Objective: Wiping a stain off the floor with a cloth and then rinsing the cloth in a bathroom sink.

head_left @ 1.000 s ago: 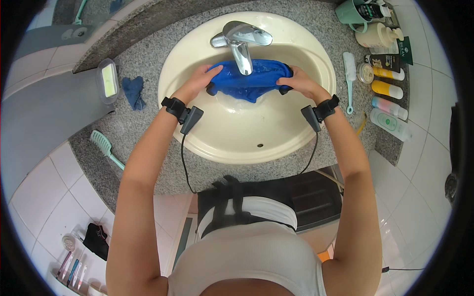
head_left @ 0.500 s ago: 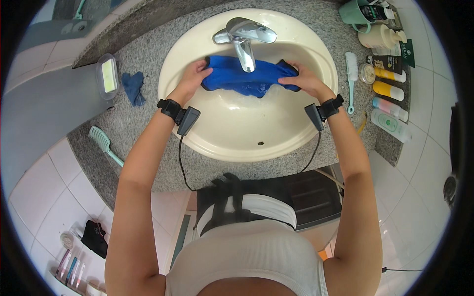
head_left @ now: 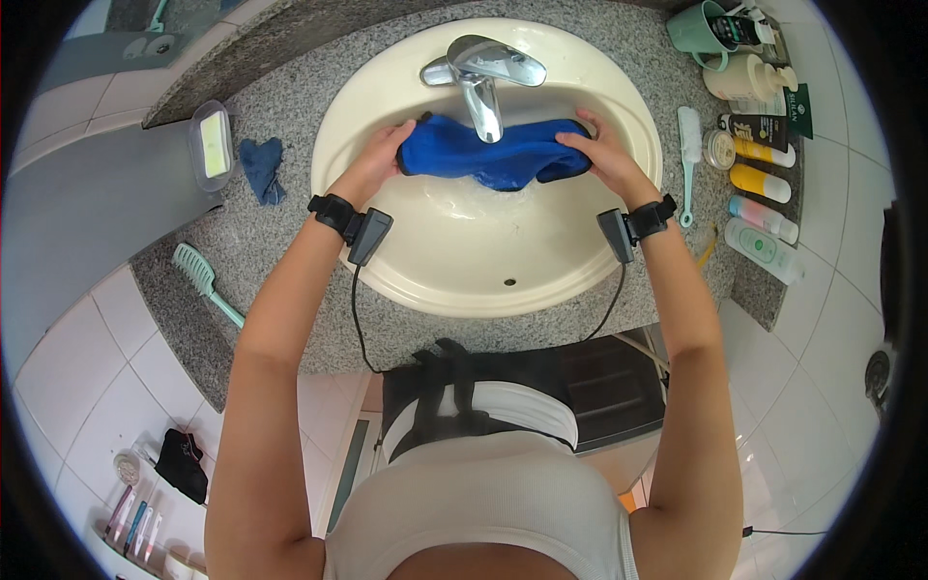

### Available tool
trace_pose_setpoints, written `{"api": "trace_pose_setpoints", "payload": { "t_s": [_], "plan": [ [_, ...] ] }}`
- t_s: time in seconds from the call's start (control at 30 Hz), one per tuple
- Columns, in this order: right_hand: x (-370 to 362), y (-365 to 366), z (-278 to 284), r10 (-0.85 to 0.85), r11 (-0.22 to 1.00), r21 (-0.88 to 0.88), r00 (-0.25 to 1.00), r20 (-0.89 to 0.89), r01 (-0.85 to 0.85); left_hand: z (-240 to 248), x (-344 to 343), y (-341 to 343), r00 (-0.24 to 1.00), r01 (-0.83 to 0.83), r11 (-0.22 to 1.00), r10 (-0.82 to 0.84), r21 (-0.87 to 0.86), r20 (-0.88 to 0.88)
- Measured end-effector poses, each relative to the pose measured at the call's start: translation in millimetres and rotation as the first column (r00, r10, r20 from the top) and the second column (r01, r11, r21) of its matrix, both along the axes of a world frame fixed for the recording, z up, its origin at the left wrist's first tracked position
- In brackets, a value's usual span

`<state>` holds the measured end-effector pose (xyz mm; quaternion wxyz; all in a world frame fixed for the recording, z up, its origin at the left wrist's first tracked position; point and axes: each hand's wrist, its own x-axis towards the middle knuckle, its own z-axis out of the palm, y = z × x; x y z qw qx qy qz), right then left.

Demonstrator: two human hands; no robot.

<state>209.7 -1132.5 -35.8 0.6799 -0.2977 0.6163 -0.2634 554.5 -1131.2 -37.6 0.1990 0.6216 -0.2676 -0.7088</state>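
A blue cloth (head_left: 483, 153) with dark edging is stretched between my two hands under the chrome faucet (head_left: 483, 101). Water wets its lower middle, and the cloth sags there into the cream sink (head_left: 503, 261). My left hand (head_left: 384, 155) grips the cloth's left end, thumb on top. At the right end, my right hand (head_left: 601, 155) pinches the cloth with the thumb over it, while the index finger sticks out above. Part of each hand's fingers is hidden behind the cloth. Both wrists carry a black strap with a small device.
On the granite counter's left lie a soap dish (head_left: 212, 147), a small dark blue cloth (head_left: 262, 171) and a mint hairbrush (head_left: 201, 274). To the right are a white-bristled brush (head_left: 688, 155), a green mug (head_left: 698, 34), a pump bottle (head_left: 744, 77) and several tubes and bottles (head_left: 759, 182).
The cloth's right part has been turned, its dark-edged corner now hanging lower. My right hand's fingers have shifted up, and the left end sits slightly further right.
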Motion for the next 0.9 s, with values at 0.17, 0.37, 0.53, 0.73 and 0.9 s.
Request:
{"api": "trace_pose_setpoints", "payload": {
  "t_s": [0.17, 0.37, 0.53, 0.73, 0.9],
  "plan": [
    [-23, 5, -30, 0.052, 0.993, -0.106, 0.998, -0.031, -0.055, 9, -7, 9, 0.962, 0.216, 0.971, -0.230, 0.106, 0.145],
    [-30, 3, -42, -0.026, 0.962, -0.273, 0.983, -0.181, -0.024, 6, -2, 12, 0.951, 0.201, 0.951, -0.132, -0.235, 0.279],
    [-33, -3, -30, 0.108, 0.808, -0.464, 0.865, -0.490, -0.364, 22, -5, 7, 0.998, -0.024, 0.979, 0.036, -0.204, 0.054],
    [-27, 8, -3, 0.394, 0.737, -0.349, 0.787, -0.475, -0.579, 33, -3, 7, 0.996, 0.084, 0.950, -0.085, -0.301, 0.011],
    [-27, 2, -3, 0.237, 0.669, -0.404, 0.694, -0.680, -0.624, 12, 10, 2, 0.866, 0.425, 0.790, -0.211, -0.443, 0.453]
  ]
}}
